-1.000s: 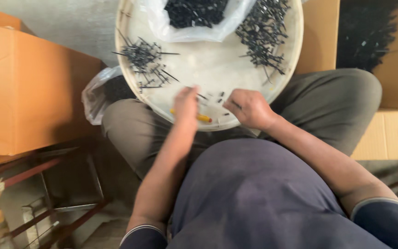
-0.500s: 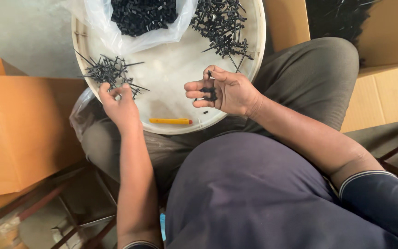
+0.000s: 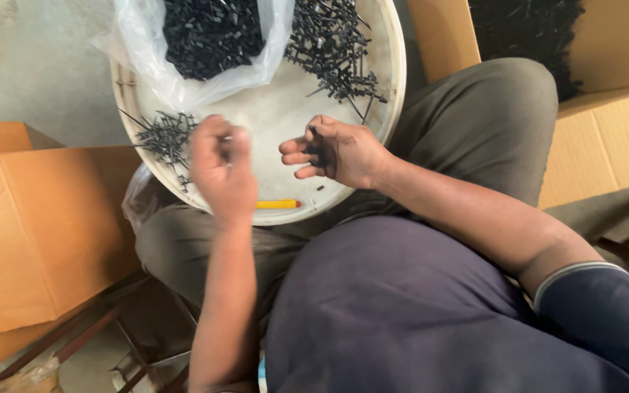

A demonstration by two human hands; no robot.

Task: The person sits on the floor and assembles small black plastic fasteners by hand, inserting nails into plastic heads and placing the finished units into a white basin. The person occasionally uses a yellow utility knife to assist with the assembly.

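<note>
At the far left stands a brown cardboard box [image 3: 34, 233], beside the person's knee. On the lap rests a round white tray [image 3: 394, 87]. On its left part lies a small heap of thin black pins [image 3: 165, 137], and the left hand [image 3: 220, 175] hangs just to the right of this heap, nearer to it than the other hand. This hand is blurred; the fingers look curled together, but I cannot tell if they hold something. The pins in the heap point in many directions, so there is no single long axis. Behind, a clear plastic bag [image 3: 205, 44] holds small black pieces. Near the front rim lies a yellow pen-like tool [image 3: 278, 204]. The right hand [image 3: 336, 151] is half closed, palm turned to the left, and keeps some small black parts [image 3: 316, 149] between thumb and fingers. Further right, a bigger heap of black pins [image 3: 333, 44] lies at the tray's back.
</note>
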